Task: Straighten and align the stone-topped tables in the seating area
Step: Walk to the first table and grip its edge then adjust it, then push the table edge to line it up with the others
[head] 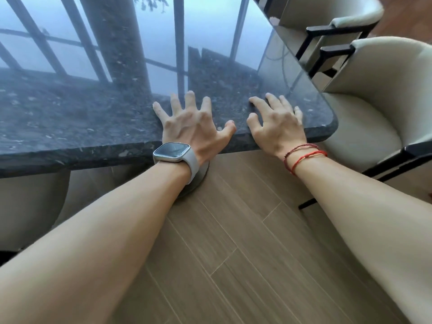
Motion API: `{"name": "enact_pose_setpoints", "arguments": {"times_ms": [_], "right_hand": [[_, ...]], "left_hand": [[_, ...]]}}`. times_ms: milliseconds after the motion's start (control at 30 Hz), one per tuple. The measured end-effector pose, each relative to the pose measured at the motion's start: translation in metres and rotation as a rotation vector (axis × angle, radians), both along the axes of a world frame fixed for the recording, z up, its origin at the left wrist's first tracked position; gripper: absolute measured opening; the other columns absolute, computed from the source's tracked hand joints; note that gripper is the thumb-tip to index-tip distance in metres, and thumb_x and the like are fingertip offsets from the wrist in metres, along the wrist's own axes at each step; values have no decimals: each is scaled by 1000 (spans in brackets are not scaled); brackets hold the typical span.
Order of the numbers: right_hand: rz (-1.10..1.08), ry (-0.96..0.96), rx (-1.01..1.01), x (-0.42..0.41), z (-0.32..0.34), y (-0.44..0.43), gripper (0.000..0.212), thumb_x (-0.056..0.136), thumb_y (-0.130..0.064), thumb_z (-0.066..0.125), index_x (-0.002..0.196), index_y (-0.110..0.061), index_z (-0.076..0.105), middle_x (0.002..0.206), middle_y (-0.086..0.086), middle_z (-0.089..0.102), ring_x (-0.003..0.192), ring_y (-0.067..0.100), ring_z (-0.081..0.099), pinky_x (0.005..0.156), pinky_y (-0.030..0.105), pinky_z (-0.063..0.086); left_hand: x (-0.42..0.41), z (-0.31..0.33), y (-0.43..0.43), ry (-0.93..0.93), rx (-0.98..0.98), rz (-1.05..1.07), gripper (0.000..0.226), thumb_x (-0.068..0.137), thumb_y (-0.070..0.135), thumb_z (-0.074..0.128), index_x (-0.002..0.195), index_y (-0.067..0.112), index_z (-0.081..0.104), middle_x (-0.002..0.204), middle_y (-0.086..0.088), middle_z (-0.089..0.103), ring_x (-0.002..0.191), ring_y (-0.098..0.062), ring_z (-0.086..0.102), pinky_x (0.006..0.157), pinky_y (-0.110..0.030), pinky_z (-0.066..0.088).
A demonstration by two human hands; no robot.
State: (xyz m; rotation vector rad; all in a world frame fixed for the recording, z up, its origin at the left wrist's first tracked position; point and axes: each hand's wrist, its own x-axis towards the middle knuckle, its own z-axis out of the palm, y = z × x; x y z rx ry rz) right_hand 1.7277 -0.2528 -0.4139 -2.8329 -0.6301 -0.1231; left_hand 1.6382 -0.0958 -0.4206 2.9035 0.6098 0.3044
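Floor (245, 253): wood-grain planks. Left hand (194, 123), watch (174, 152) on wrist: fingers splayed flat on table (81, 118), near its rounded corner. Right hand (278, 126), red cords (304, 155): fingers spread flat. Tabletop: dark speckled polished stone, mirroring windows; base mostly hidden. Cream curved chairs (383, 90) alongside, cut off.

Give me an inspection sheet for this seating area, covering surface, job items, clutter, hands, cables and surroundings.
Surface: dark polished stone table, glossy, reflecting window frames.
Job items: only this table's near edge and rounded corner in view.
Clutter: nothing seen.
Hands: left hand flat, fingers spread, by the edge; right hand flat near the corner; no grip on anything.
Cables: nothing seen.
Surroundings: cream chairs at right, wood-plank floor.
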Motion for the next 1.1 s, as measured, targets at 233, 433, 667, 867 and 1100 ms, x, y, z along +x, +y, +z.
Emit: {"name": "enact_pose_setpoints", "arguments": {"times_ms": [233, 433, 667, 867, 1100], "right_hand": [[-36, 183, 80, -49, 40, 10, 59, 96, -52, 48, 150, -31, 40, 140, 14, 53, 132, 34, 45, 111, 50, 32], [25, 350, 368, -104, 80, 15, 57, 98, -49, 53, 151, -36, 38, 141, 11, 50, 130, 27, 48, 107, 39, 39], [62, 489, 616, -157, 125, 2, 45, 100, -49, 52, 145, -43, 45, 130, 1, 55, 116, 14, 57, 98, 28, 40], [110, 587, 745, -197, 161, -11, 38, 103, -44, 49, 141, -41, 49, 127, -5, 58, 105, -8, 53, 84, 9, 34], [192, 604, 710, -231, 188, 22, 40, 104, -43, 47, 144, -38, 48, 115, -12, 59, 102, -3, 55, 83, 11, 35]], "left_hand": [[-19, 20, 20, -37, -381, -90, 76, 87, 63, 52, 150, 21, 46, 162, -9, 36, 154, -30, 24, 125, -58, 8], [-88, 51, 35, -222, -787, -251, 69, 85, 56, 54, 146, 24, 52, 154, 1, 42, 143, -13, 39, 115, -25, 29], [-166, 107, 33, -326, -1077, -207, 46, 84, 52, 54, 126, 36, 63, 136, 8, 59, 120, -4, 60, 99, -25, 49], [-228, 150, 37, -478, -1190, -27, 42, 91, 41, 45, 125, 31, 67, 134, 9, 64, 122, -14, 62, 96, -36, 55], [-281, 177, 68, -501, -1107, 26, 48, 82, 55, 48, 122, 38, 65, 137, 12, 61, 126, -13, 59, 90, -26, 53]]}}
